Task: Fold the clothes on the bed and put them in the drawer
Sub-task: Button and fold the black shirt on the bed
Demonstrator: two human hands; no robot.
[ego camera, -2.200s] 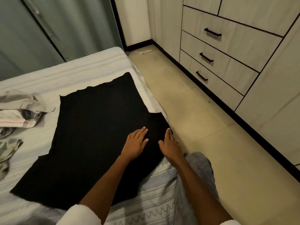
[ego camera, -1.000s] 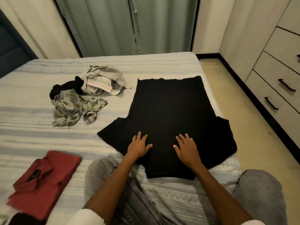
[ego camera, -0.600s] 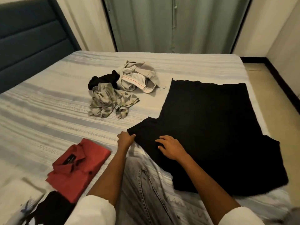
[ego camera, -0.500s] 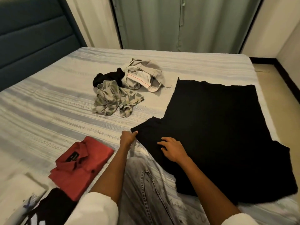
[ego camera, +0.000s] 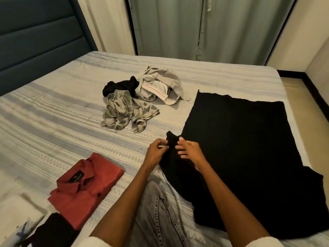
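Bed (ego camera: 53, 122) with striped grey-white cover fills most of the view; dark padded headboard (ego camera: 35, 38) at far left, green curtains (ego camera: 195, 27) behind. Black garment (ego camera: 240, 148) lies spread flat on the right side of the bed, its near-left corner bunched up and lifted off the cover. Folded red shirt (ego camera: 85, 189) sits on the near-left part of the bed, collar up, well apart from the black garment. Unfolded pile mid-bed: grey patterned garment (ego camera: 124, 113), light grey garment with red stripe (ego camera: 160, 86) just right of it, small black item (ego camera: 121, 85) touching both at the back. At bottom-left edge, a white item (ego camera: 16, 214) and a dark item (ego camera: 53, 229), partly cut off, can't tell what they are. Person's jeans-clad leg (ego camera: 156, 216) rests on the bed between the forearms.

Left hand (ego camera: 156, 152): grip narrow, fingers pinching the raised corner of the black garment. Right hand (ego camera: 190, 150): on the same bunched corner just beside the left, fingers bent against the cloth; can't tell if it's actually gripping. Hands nearly touch.
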